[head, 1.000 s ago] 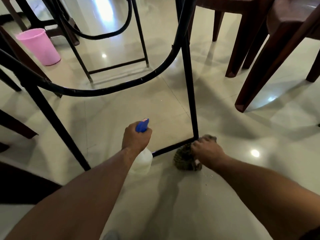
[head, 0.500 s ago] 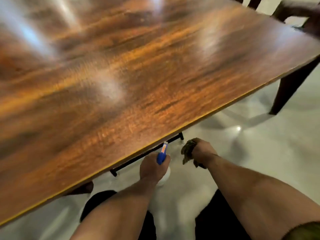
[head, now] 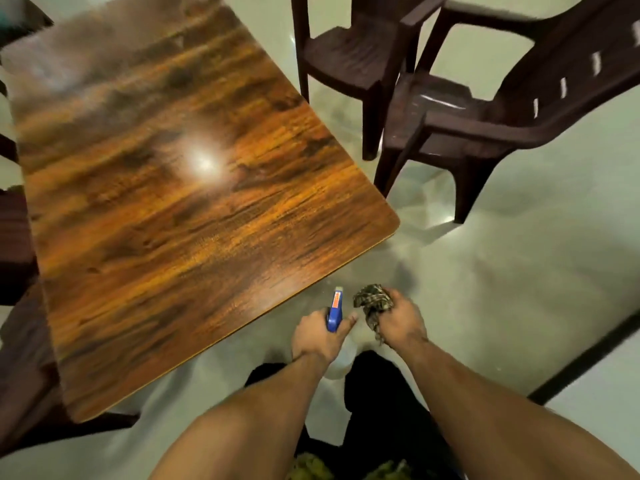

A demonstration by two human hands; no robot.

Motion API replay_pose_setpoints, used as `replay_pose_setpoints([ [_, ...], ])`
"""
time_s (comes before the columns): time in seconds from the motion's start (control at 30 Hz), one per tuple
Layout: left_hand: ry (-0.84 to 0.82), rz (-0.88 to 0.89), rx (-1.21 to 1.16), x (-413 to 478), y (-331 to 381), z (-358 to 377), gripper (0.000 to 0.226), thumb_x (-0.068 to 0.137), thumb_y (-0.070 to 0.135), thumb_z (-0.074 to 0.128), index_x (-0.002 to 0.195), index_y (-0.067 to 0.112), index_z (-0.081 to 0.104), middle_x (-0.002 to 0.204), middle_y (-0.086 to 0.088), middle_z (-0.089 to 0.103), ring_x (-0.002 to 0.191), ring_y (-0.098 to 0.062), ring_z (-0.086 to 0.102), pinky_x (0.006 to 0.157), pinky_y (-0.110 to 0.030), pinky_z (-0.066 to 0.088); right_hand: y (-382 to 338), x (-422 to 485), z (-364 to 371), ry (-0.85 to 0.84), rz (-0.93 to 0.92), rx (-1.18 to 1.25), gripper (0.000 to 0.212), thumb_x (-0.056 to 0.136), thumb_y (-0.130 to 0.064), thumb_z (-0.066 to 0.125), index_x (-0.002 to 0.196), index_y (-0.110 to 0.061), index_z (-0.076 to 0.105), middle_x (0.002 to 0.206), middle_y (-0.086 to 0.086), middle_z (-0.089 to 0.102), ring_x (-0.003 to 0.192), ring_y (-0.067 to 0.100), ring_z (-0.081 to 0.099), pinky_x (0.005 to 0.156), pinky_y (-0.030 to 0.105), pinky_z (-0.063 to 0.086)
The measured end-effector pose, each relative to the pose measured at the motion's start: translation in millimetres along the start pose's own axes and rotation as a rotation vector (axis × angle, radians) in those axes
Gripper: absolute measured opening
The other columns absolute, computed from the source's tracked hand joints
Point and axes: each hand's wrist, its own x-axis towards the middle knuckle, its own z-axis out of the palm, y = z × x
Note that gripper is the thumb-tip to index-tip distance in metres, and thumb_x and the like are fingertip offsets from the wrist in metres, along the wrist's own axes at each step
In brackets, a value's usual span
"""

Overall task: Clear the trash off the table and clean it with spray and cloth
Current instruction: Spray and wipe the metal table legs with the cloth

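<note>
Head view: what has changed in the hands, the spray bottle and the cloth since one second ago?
The right hand lifted the cloth off the floor under the table, and the left hand raised the spray bottle. Both are now near the table's front edge, and the camera looks down on its top. Unchanged: each hand grips the same thing.

Two brown chairs (head: 485, 123) together; glossy pale floor (head: 519, 271).

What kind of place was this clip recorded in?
Most likely a dining area in a home or small eatery, though I can't tell which. It shows in the glossy wood-grain table, the dark brown plastic armchairs beside it and the shiny pale floor.
</note>
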Motion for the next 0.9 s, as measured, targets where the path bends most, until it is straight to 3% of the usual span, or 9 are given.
replay_pose_setpoints([
  [0.13,0.044,0.102,0.053,-26.2,54.3,-26.2,0.056,0.086,0.073,0.057,0.063,0.023,0.043,0.061,0.002,0.054,0.067,-0.029,0.060,0.064,-0.038,0.048,-32.6,-19.9,-57.7,0.036,-0.056,0.015,0.042,0.086,-0.010,0.059,0.124,-0.027,0.066,0.106,0.001,0.072,0.084,0.022,0.068,0.074,0.029,0.055],
  [0.23,0.092,0.171,0.035,-27.9,84.4,-39.4,0.057,0.088,0.068,0.058,0.060,0.021,0.041,0.054,0.003,0.048,0.055,-0.025,0.049,0.060,-0.040,0.047,-46.6,-16.1,-84.3,0.087,-0.118,0.047,0.044,0.090,-0.007,0.055,0.131,-0.023,0.062,0.122,0.002,0.069,0.108,0.021,0.064,0.095,0.028,0.050],
  [0.3,0.118,0.238,0.028,-20.7,97.1,-43.1,0.056,0.089,0.064,0.059,0.059,0.021,0.040,0.051,0.003,0.044,0.051,-0.021,0.043,0.058,-0.041,0.045,-51.7,-10.8,-95.9,0.141,-0.124,0.069,0.045,0.091,-0.004,0.052,0.132,-0.020,0.062,0.123,0.004,0.069,0.112,0.022,0.063,0.101,0.031,0.049],
  [0.47,0.226,0.345,-0.048,-2.2,143.8,-35.4,0.056,0.089,0.060,0.059,0.056,0.021,0.038,0.050,0.005,0.041,0.050,-0.020,0.040,0.053,-0.036,0.034,-51.6,1.4,-125.9,0.214,-0.080,0.140,0.044,0.094,-0.002,0.047,0.131,-0.021,0.060,0.120,0.002,0.067,0.102,0.016,0.060,0.092,0.024,0.047],
  [0.57,0.241,0.325,-0.110,13.0,170.3,-20.8,0.054,0.088,0.061,0.060,0.057,0.021,0.041,0.050,0.006,0.044,0.049,-0.016,0.041,0.053,-0.036,0.037,-46.5,23.6,-147.5,0.152,-0.113,0.080,0.043,0.095,-0.006,0.049,0.134,-0.022,0.059,0.127,0.002,0.065,0.115,0.019,0.060,0.103,0.033,0.048],
  [0.7,0.288,0.266,-0.171,52.0,217.0,0.2,0.054,0.085,0.064,0.061,0.059,0.020,0.044,0.051,0.005,0.046,0.047,-0.011,0.040,0.050,-0.033,0.036,-44.4,90.7,-182.0,0.019,-0.210,-0.055,0.054,0.095,-0.011,0.052,0.148,-0.022,0.047,0.142,-0.001,0.055,0.131,0.020,0.052,0.114,0.034,0.039],
  [0.77,0.334,0.202,-0.225,74.7,249.6,5.2,0.053,0.085,0.062,0.062,0.058,0.020,0.043,0.049,0.005,0.045,0.046,-0.011,0.039,0.049,-0.030,0.034,-50.9,135.0,-202.9,-0.063,-0.274,-0.130,0.056,0.094,-0.014,0.052,0.147,-0.030,0.046,0.142,-0.005,0.056,0.131,0.015,0.052,0.114,0.033,0.039],
  [0.9,0.427,0.051,-0.349,108.6,299.7,3.9,0.051,0.082,0.064,0.059,0.058,0.021,0.046,0.048,0.005,0.047,0.045,-0.012,0.041,0.052,-0.039,0.043,-74.8,200.5,-237.1,-0.215,-0.344,-0.281,0.059,0.092,-0.011,0.050,0.145,-0.037,0.048,0.140,-0.010,0.056,0.126,0.010,0.055,0.107,0.023,0.041],
])
